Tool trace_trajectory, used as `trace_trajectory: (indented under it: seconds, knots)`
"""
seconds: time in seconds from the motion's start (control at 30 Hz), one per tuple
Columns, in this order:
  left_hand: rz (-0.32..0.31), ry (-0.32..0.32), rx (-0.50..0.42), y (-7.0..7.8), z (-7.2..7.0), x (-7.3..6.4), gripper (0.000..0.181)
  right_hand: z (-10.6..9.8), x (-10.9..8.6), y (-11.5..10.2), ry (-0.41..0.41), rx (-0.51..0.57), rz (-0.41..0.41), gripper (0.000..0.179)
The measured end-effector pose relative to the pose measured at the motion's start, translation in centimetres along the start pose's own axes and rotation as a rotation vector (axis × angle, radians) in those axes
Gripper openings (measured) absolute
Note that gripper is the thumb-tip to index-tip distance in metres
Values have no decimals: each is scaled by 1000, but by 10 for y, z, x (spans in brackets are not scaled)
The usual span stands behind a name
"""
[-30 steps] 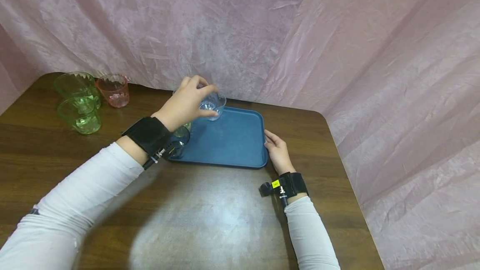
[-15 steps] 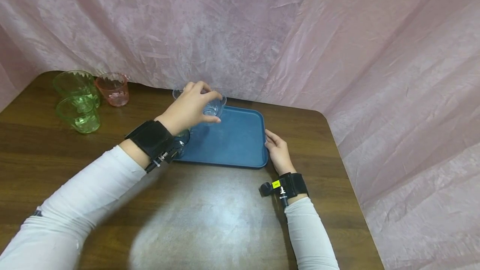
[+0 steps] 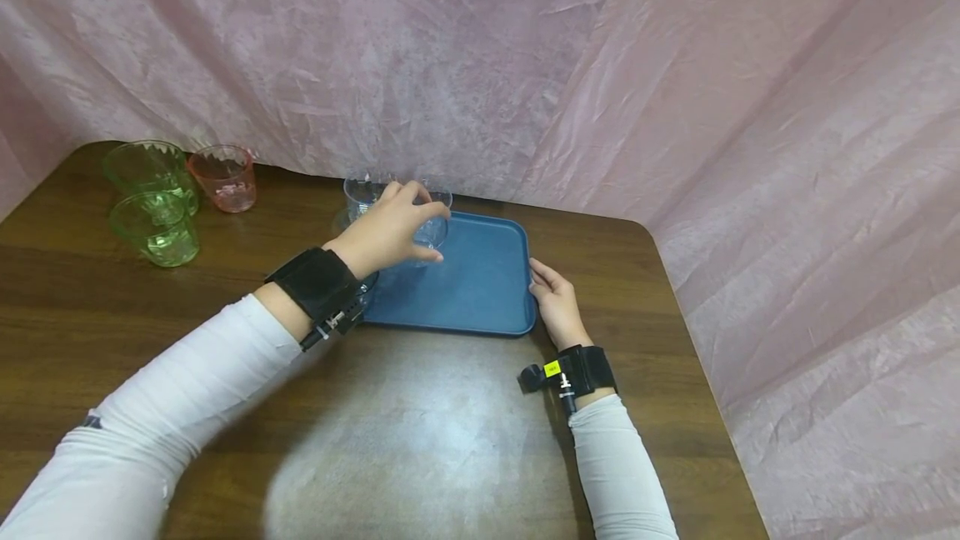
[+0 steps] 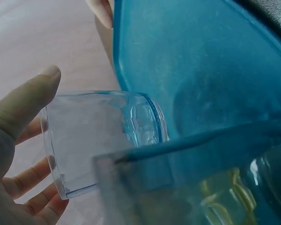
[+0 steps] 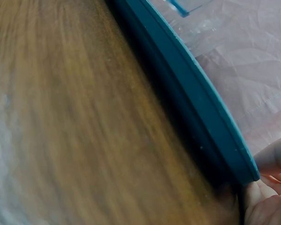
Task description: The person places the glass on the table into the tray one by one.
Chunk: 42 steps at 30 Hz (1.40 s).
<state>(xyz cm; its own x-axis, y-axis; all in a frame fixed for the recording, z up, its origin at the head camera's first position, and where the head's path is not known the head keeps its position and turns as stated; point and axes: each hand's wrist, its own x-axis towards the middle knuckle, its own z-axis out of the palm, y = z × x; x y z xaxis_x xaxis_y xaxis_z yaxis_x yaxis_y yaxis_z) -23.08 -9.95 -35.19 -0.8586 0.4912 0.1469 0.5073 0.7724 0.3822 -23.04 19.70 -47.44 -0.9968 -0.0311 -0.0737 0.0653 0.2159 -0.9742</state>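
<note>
My left hand (image 3: 392, 227) holds a clear plastic cup (image 4: 79, 140) by its rim, thumb on one side and fingers on the other. It is over the left part of a blue tray (image 3: 480, 282), and whether its base touches the tray cannot be told. My right hand (image 3: 557, 307) grips the tray's right edge, with the thumb by the rim in the right wrist view. At the tray's left end, partly hidden by my left hand and wrist, are another clear cup (image 3: 358, 192), a smoky dark cup (image 3: 369, 286) and a yellowish cup (image 4: 225, 201).
Two green cups (image 3: 167, 236) and a pink cup (image 3: 234, 186) stand at the back left of the wooden table (image 3: 285, 440). A pink curtain (image 3: 480, 65) hangs close behind the table's back edge.
My left hand has come toward me and slightly right with the clear cup, lower in the head view. The right hand and the tray have stayed put.
</note>
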Motion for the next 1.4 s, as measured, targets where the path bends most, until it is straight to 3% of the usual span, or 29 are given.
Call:
trace_trajectory:
  seconds: [0.47, 1.4]
  knots:
    - [-35, -54, 8, -8, 12, 2, 62, 0, -1, -1, 2, -2, -10, 44]
    - [-107, -97, 7, -9, 22, 6, 59, 1, -2, -2, 6, 1, -16, 44]
